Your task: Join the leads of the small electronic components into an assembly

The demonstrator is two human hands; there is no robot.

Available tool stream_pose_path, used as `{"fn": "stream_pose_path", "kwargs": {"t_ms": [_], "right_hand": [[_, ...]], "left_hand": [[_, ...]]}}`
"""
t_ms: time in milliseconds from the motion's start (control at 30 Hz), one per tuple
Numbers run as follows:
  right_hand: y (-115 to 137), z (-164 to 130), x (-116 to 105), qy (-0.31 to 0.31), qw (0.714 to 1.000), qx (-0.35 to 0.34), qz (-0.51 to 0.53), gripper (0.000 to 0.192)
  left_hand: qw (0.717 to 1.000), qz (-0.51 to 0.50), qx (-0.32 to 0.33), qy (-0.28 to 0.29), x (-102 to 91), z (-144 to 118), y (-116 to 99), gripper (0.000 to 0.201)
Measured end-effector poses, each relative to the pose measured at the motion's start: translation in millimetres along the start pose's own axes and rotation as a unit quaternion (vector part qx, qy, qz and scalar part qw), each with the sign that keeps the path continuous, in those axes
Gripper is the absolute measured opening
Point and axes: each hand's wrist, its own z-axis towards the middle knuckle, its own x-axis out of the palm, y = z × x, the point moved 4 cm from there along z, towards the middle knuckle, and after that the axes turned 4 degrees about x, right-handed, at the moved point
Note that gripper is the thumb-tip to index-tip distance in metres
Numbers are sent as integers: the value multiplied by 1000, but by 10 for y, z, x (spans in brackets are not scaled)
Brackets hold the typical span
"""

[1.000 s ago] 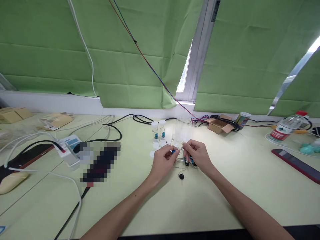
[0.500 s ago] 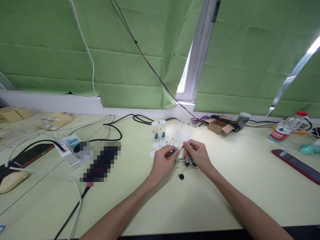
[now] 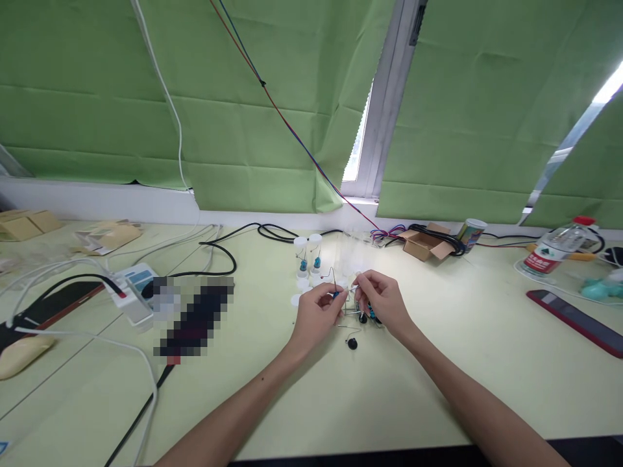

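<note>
My left hand (image 3: pixel 316 318) pinches a small blue electronic component (image 3: pixel 336 294) with thin wire leads, one bent lead sticking up. My right hand (image 3: pixel 382 301) holds the other end of the same component's leads, fingertips almost touching the left ones. Under my right hand lie several more small black and blue components (image 3: pixel 366 316) on the pale green table (image 3: pixel 428 383). One black round component (image 3: pixel 352 343) with a lead lies alone just in front of my hands. Two small clear vials (image 3: pixel 307 256) with blue parts inside stand behind my left hand, white caps beside them.
A power strip (image 3: pixel 131 292) with cables and a blurred dark object (image 3: pixel 195 318) sit to the left. At the back are a small cardboard box (image 3: pixel 424 243) with black cable and a cup (image 3: pixel 471 232). A water bottle (image 3: pixel 555 250) and red phone (image 3: pixel 574 321) lie right.
Both hands stay together over the same spot. The fingers shift only slightly on the small component's leads; the view has drifted a little.
</note>
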Motion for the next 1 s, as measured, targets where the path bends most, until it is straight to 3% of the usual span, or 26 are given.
{"fn": "stream_pose_path", "kwargs": {"t_ms": [1000], "right_hand": [[-36, -11, 4, 1, 1000, -8, -13, 33]], "left_hand": [[1000, 26, 10, -6, 17, -29, -48, 23]]}}
